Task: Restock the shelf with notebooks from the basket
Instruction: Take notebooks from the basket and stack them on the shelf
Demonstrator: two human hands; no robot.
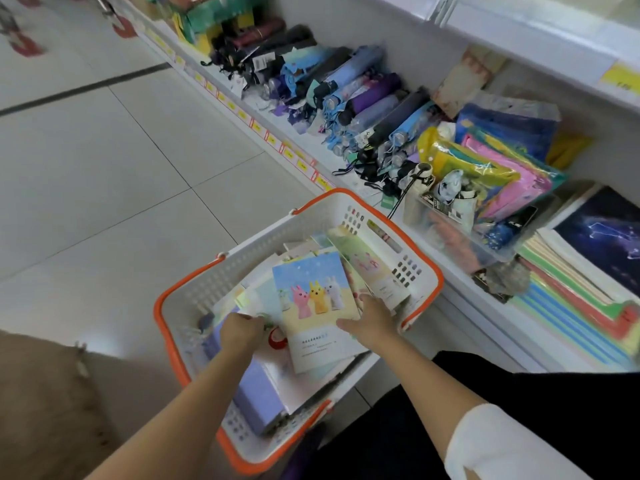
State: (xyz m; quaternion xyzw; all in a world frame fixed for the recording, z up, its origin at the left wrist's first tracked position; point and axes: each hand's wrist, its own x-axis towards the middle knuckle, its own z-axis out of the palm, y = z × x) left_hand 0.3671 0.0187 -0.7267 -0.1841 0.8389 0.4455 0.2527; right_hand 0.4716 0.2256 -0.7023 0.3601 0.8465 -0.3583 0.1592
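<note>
A white basket with an orange rim (194, 289) sits on the floor beside the low shelf (460, 271) and holds several notebooks. On top lies a notebook with three cartoon rabbits (318, 296). My right hand (370, 320) grips its right edge. My left hand (242, 329) reaches into the basket at the notebook's left side, fingers curled on items there; what it holds is hidden. A purple notebook (252, 393) lies at the basket's near end. A stack of notebooks (571, 306) with a dark starry cover (609, 237) rests on the shelf at right.
Folded umbrellas (346, 98) fill the shelf's far part. A clear bin (457, 233) and colourful plastic folders (495, 168) stand between the umbrellas and the notebook stack. An upper shelf (540, 43) overhangs. Tiled floor (104, 168) spreads to the left.
</note>
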